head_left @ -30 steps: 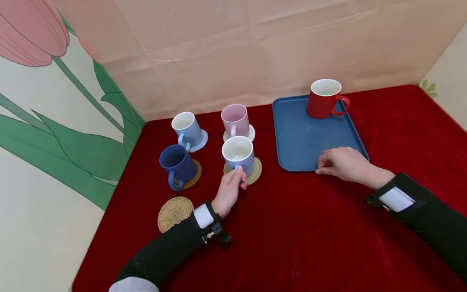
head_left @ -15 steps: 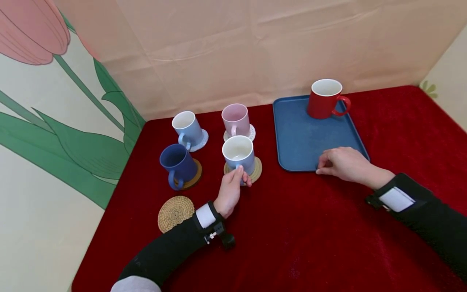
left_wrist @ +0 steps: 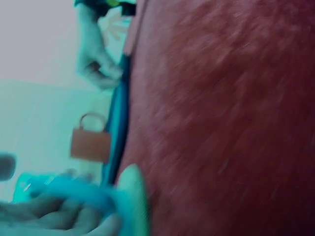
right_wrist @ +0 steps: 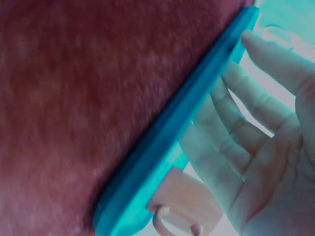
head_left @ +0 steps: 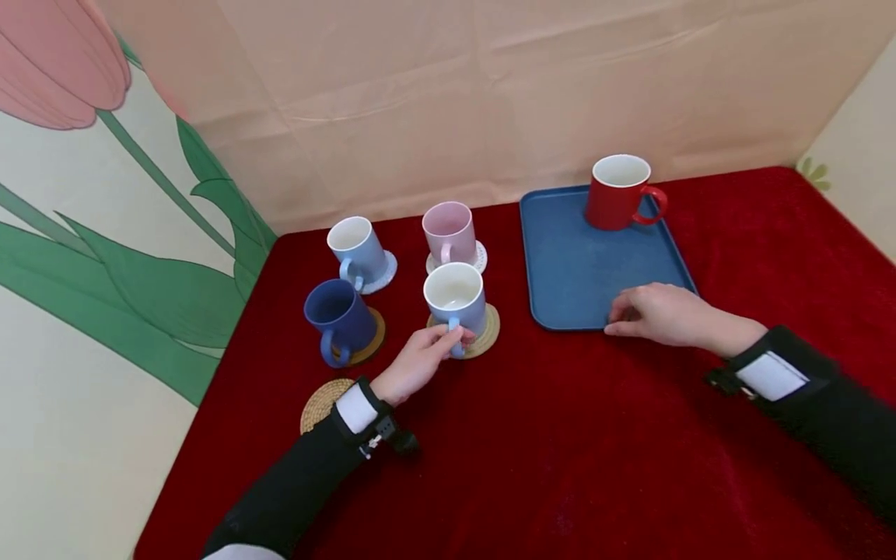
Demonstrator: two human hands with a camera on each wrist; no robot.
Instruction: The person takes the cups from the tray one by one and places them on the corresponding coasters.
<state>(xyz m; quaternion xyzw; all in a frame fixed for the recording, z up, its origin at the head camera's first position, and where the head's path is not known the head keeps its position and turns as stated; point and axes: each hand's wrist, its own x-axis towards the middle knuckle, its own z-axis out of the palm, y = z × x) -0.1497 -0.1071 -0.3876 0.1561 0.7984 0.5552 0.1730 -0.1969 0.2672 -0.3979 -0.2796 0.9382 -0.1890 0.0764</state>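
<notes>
In the head view, my left hand (head_left: 418, 361) pinches the handle of a light blue mug (head_left: 463, 302) with a white inside; the mug stands upright on a woven coaster (head_left: 493, 330). The left wrist view is blurred and shows fingers (left_wrist: 74, 214) at the handle. My right hand (head_left: 661, 315) rests at the near edge of a blue tray (head_left: 581, 272), its fingers loosely bent. In the right wrist view, thumb and fingers lie apart at the tray's rim (right_wrist: 162, 128). On the tray's far right part stands a red mug (head_left: 616, 198).
Behind the held mug stands a pink mug (head_left: 451, 237) on a white coaster. To the left are a pale blue mug (head_left: 362, 253) and a dark blue mug (head_left: 343, 319), each on a coaster. A woven coaster (head_left: 323, 403) lies partly under my left forearm. Red cloth (head_left: 560, 443) covers the table.
My left wrist has swung left and the handle shows more between thumb and fingers. The light blue mug stays on its coaster. My right hand is nearly still; its forearm shifts slightly.
</notes>
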